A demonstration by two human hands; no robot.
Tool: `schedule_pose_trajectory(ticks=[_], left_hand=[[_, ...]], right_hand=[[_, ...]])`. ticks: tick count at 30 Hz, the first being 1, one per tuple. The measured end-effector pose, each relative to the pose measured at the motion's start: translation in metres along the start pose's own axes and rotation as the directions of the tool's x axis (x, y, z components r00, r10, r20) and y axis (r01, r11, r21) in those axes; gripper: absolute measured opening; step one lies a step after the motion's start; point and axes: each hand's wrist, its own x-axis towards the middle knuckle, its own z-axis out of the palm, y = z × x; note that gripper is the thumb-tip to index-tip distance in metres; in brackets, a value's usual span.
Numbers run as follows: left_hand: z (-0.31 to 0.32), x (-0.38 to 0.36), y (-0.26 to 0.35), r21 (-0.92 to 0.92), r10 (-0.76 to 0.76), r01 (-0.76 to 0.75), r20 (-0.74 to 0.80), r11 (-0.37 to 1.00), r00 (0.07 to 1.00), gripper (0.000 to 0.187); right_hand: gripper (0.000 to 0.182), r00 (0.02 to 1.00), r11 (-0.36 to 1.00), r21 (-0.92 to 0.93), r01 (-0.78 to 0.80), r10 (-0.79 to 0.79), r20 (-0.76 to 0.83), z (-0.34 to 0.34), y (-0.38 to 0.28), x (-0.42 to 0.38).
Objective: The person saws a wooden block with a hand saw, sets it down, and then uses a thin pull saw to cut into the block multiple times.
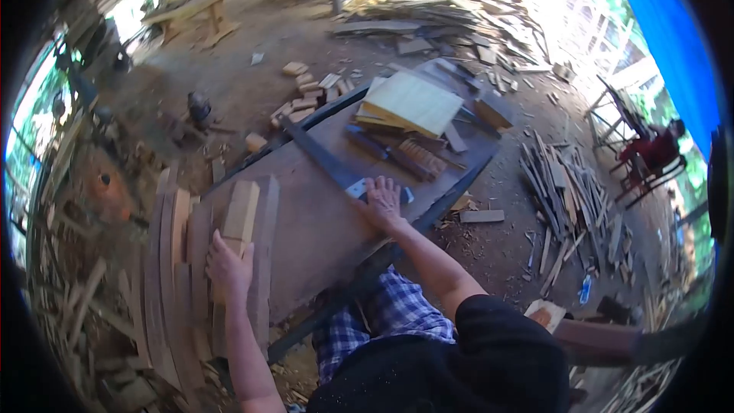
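My left hand (229, 264) is wrapped round the near end of a pale wooden block (241, 214), which lies on longer boards (265, 245) at the table's left side. On the brown tabletop (310, 218) a handsaw (317, 154) lies with its blade pointing away to the upper left. My right hand (382, 200) rests on the saw's handle end with its fingers spread. Beyond it, pale yellow boards (417, 101) are stacked above dark tools and a ridged wooden piece (419, 159).
Curved planks (164, 260) stand along the table's left edge. Small wood blocks (306, 92) lie on the ground behind the table. Scrap wood piles (562, 183) are at the right, near a person in red (654, 149) on a chair. A wooden bench (206, 11) stands at the back left.
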Motion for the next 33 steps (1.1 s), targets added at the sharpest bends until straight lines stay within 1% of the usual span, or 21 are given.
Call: schedule_pose_trajectory(ticks=[2,4,8,10,12,14,15,16,18,19,20,21,22,23,24,25,26,28,30,32,33], left_hand=[[0.003,0.000,-0.003,0.002,0.000,0.000,-0.013,1.000,1.000,0.082],[0.007,0.001,-0.005,0.030,-0.021,0.021,-0.016,0.999,1.000,0.081],[0.009,0.001,-0.006,-0.002,-0.002,0.002,0.001,1.000,1.000,0.081],[0.008,-0.001,-0.005,-0.081,-0.051,0.050,-0.007,0.995,0.999,0.081],[0.004,-0.004,-0.001,-0.085,-0.032,0.032,-0.004,0.996,0.999,0.080],[0.009,-0.002,-0.007,-0.075,-0.047,0.046,0.001,0.996,0.999,0.079],[0.002,-0.003,-0.003,-0.112,-0.056,0.058,0.025,0.992,0.998,0.078],[0.004,-0.003,-0.003,-0.122,-0.036,0.039,0.032,0.992,0.999,0.078],[0.010,-0.002,-0.007,-0.171,-0.064,0.067,0.021,0.983,0.998,0.079],[0.000,-0.005,0.000,-0.180,-0.063,0.069,0.039,0.981,0.997,0.079],[0.008,-0.001,-0.006,-0.188,-0.044,0.052,0.050,0.981,0.998,0.079],[0.020,0.005,-0.023,-0.196,-0.019,0.024,0.031,0.980,0.999,0.080],[0.021,0.006,-0.021,-0.205,0.005,-0.002,0.012,0.979,1.000,0.080],[0.023,0.004,-0.018,-0.190,-0.024,0.018,-0.029,0.982,0.999,0.076],[0.020,0.004,-0.015,-0.191,-0.008,0.005,-0.016,0.982,1.000,0.076],[0.018,0.004,-0.014,-0.189,-0.011,0.007,-0.017,0.982,1.000,0.076],[0.018,0.004,-0.015,-0.184,-0.018,0.014,-0.020,0.983,1.000,0.076],[0.020,0.004,-0.016,-0.193,0.001,-0.009,-0.038,0.981,0.999,0.075],[0.018,0.003,-0.013,-0.251,-0.028,0.023,-0.016,0.968,0.999,0.074],[0.015,0.004,-0.012,-0.232,-0.012,0.011,-0.005,0.973,1.000,0.073],[0.012,0.004,-0.012,-0.211,0.002,-0.001,0.002,0.977,1.000,0.073]], right_hand=[[0.063,0.999,1.000,0.018,0.017,-0.016,-0.037,-0.003,0.002,-0.009],[0.062,0.999,0.998,0.056,-0.027,0.025,0.041,-0.009,0.001,-0.020],[0.057,0.998,0.995,0.100,-0.002,0.008,-0.055,-0.007,0.011,-0.036],[0.055,0.989,0.985,0.153,0.083,-0.062,-0.136,-0.006,0.013,-0.045],[0.054,0.987,0.983,0.154,0.100,-0.078,-0.141,-0.010,0.017,-0.061],[0.055,0.957,0.969,0.038,0.242,-0.232,-0.175,-0.019,0.015,-0.082],[0.045,0.972,0.962,0.151,0.227,-0.215,-0.089,-0.015,0.018,-0.090],[0.045,0.975,0.968,0.137,0.211,-0.200,-0.093,-0.017,0.021,-0.101],[0.030,0.957,0.914,0.303,0.271,-0.288,0.014,-0.024,0.027,-0.122],[0.030,0.963,0.922,0.290,0.255,-0.270,0.014,-0.039,0.022,-0.126],[0.015,0.971,0.892,0.386,0.237,-0.224,-0.079,-0.054,0.014,-0.132],[0.011,0.972,0.850,0.475,0.227,-0.166,-0.168,-0.064,0.009,-0.135],[0.011,0.974,0.861,0.462,0.213,-0.151,-0.168,-0.067,0.010,-0.139],[0.014,0.988,0.822,0.551,0.146,-0.095,-0.121,-0.067,0.009,-0.144],[0.017,0.997,0.768,0.636,0.075,-0.041,-0.069,-0.065,0.007,-0.149],[0.016,0.989,0.752,0.650,0.107,-0.013,-0.148,-0.062,0.005,-0.151],[0.016,0.990,0.755,0.649,0.096,-0.003,-0.143,-0.059,0.002,-0.154],[0.018,0.993,0.649,0.757,-0.075,0.122,-0.006,-0.055,-0.005,-0.158],[0.016,0.990,0.643,0.756,-0.119,0.137,0.039,-0.047,-0.015,-0.159],[0.014,0.998,0.663,0.748,-0.013,0.049,-0.026,-0.054,-0.028,-0.156],[0.014,0.999,0.662,0.748,-0.041,0.006,0.049,-0.053,-0.032,-0.157]])
